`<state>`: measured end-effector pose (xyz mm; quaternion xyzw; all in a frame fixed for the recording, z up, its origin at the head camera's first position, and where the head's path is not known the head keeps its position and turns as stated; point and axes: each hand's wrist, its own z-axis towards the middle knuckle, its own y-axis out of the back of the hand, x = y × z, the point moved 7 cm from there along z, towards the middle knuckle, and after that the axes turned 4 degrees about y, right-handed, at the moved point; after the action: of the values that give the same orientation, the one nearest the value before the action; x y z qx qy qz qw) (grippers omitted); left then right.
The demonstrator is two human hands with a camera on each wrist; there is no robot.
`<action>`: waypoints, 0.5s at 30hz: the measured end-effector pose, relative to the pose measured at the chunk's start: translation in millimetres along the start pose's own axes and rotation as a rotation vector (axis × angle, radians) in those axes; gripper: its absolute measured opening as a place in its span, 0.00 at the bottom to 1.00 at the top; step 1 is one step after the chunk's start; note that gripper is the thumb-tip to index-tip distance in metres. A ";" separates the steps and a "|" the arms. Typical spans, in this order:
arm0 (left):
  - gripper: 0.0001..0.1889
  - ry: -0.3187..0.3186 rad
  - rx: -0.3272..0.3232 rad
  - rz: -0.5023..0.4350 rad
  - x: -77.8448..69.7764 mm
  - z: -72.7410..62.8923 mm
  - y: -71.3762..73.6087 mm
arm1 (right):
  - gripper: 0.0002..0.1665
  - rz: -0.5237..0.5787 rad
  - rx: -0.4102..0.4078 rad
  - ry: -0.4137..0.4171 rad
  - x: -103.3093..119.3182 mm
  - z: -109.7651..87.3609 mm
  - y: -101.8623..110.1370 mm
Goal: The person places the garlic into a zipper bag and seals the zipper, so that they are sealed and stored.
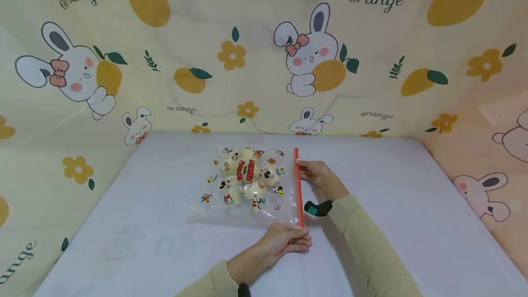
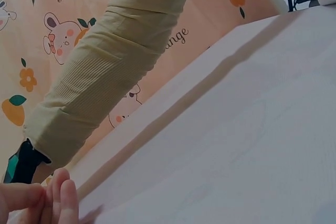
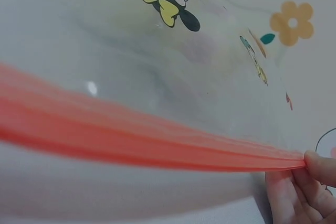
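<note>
A clear zip bag (image 1: pixel 264 210) printed with small cartoon figures lies with its red zip strip (image 1: pixel 299 187) toward the right. Several pale, rounded pieces (image 1: pixel 255 189) show through the plastic; their kind is unclear. At the strip's near end, my left hand (image 1: pixel 282 243) pinches the corner between thumb and fingers. My right hand (image 1: pixel 321 178) pinches the strip close to its far end. The right wrist view shows that thumb and the fingers (image 3: pixel 281 195) holding the red strip (image 3: pixel 131 135) taut. In the left wrist view, the left hand (image 2: pixel 44 200) shows only partly.
A white-covered table (image 1: pixel 144 242) lies beneath the bag. Behind it hangs a cloth (image 1: pixel 255 86) patterned with rabbits and oranges, which continues along both sides. A dark band (image 1: pixel 317 208) sits on the right wrist.
</note>
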<state>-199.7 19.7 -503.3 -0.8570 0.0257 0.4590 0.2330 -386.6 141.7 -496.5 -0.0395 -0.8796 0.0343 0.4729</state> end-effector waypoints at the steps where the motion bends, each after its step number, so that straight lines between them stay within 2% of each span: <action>1: 0.15 0.007 -0.001 0.000 0.1 0.0 0.1 | 0.14 0.000 -0.002 -0.001 0.0 0.2 0.4; 5: 0.14 0.026 -0.005 0.003 0.9 0.3 0.2 | 0.15 0.003 -0.004 0.002 1.0 0.5 1.1; 10: 0.14 0.007 -0.001 0.007 1.3 1.5 0.1 | 0.07 0.011 0.011 0.025 2.7 1.9 0.5; 15: 0.15 -0.013 0.004 0.007 3.2 3.2 1.1 | 0.04 0.022 0.026 0.041 3.1 3.3 -0.3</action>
<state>-200.6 20.6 -507.8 -0.8534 0.0284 0.4652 0.2334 -391.1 141.6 -495.8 -0.0441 -0.8686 0.0500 0.4910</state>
